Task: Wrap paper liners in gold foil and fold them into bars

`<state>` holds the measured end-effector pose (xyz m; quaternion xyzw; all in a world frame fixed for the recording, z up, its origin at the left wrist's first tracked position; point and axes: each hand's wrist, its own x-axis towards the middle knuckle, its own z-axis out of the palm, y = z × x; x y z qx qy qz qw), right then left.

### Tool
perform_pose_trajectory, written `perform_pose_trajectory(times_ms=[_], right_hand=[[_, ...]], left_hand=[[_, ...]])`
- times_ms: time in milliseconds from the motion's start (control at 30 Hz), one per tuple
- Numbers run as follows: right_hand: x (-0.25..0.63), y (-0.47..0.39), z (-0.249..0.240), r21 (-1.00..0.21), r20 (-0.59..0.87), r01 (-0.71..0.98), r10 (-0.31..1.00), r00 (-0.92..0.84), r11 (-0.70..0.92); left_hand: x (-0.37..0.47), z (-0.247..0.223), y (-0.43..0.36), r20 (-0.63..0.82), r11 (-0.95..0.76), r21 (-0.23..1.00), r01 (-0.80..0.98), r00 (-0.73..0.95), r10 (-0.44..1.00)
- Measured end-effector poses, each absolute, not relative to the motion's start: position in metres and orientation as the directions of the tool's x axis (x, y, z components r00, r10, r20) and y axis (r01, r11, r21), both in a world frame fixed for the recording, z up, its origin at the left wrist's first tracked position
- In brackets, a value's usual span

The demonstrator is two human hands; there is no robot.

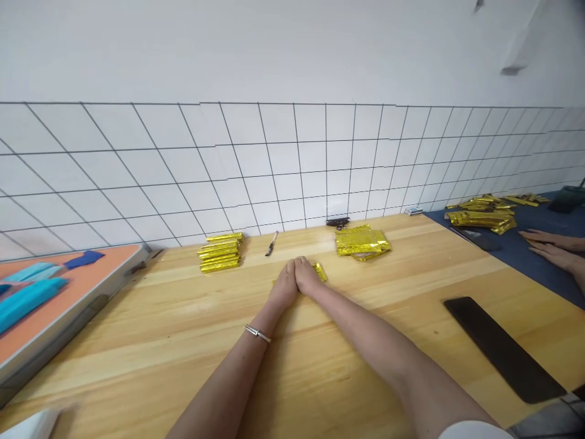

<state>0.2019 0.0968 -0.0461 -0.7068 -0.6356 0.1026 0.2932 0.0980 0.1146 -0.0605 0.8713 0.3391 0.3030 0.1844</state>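
Note:
My left hand (285, 288) and my right hand (306, 278) meet side by side on the wooden table, with fingers curled in and thumbs close together. Under them is a piece of gold foil paper (320, 272), its end showing past my right hand and most of it covered. Both hands press and grip this foil; the fingertips are hidden from here. To the left lies a stack of folded gold foil strips (221, 252). Flat gold foil sheets (362, 241) are piled beyond my right hand.
A pen (272, 244) and a black binder clip (337, 222) lie near the tiled wall. A dark flat slab (503, 349) rests at right. On the left is an orange-topped board (91, 286) with blue pieces. Another person's hands (555, 247) rest on the blue surface beside more foil.

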Motion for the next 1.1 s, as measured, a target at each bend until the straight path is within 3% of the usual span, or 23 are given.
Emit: perform_pose_trajectory(times_ms=[333,733,900,1100], right_hand=[[0.205,0.089,-0.040,-0.444,0.257,0.894,0.964,0.070,0.053],[0.249,0.075,-0.049,-0.267,0.170,0.920,0.954,-0.248,0.287],[0.265,0.074,-0.045,-0.203,0.124,0.941,0.960,-0.250,0.271],[0.273,0.094,-0.038,-0.156,0.131,0.969,0.977,-0.171,0.191]], left_hand=[[0.096,-0.059,0.115,0.401,-0.749,0.407,0.522,0.635,0.660],[0.060,-0.060,0.121,0.282,-0.809,0.244,0.535,0.758,0.587],[0.054,-0.056,0.124,0.267,-0.822,0.122,0.557,0.779,0.567],[0.055,-0.045,0.145,0.213,-0.772,0.110,0.626,0.743,0.634]])
